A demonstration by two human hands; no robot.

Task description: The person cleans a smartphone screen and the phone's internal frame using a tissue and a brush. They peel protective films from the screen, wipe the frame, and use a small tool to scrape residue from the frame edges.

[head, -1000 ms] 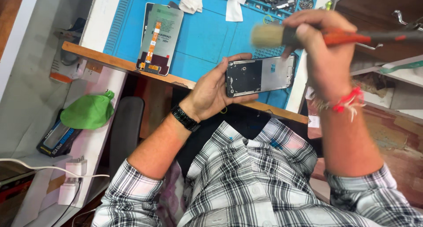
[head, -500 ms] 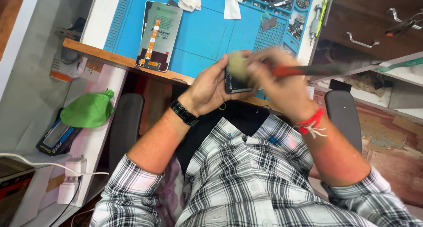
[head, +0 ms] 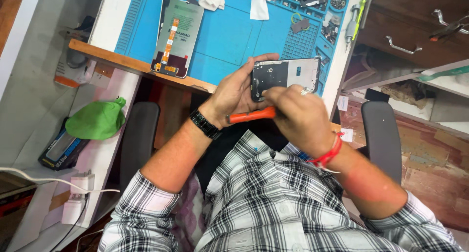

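My left hand (head: 239,88) grips an opened phone frame (head: 286,76), dark inside with a silver rim, held just above the near edge of the blue work mat (head: 229,37). My right hand (head: 298,117) is closed around a brush with an orange handle (head: 251,115); the handle sticks out to the left and the bristle end is hidden behind my fingers, against the phone frame. A black watch sits on my left wrist and a red thread band on my right.
A detached phone screen (head: 177,37) with an orange flex cable lies face down on the mat's left part. White wipes (head: 259,0) and small parts sit at the mat's far edge. A green cloth (head: 96,120) lies on the left shelf, chair armrests flank me, drawers stand right.
My right hand has come down from up high to the phone frame, and the brush has turned so its handle now points left. The left hand kept hold of the frame.
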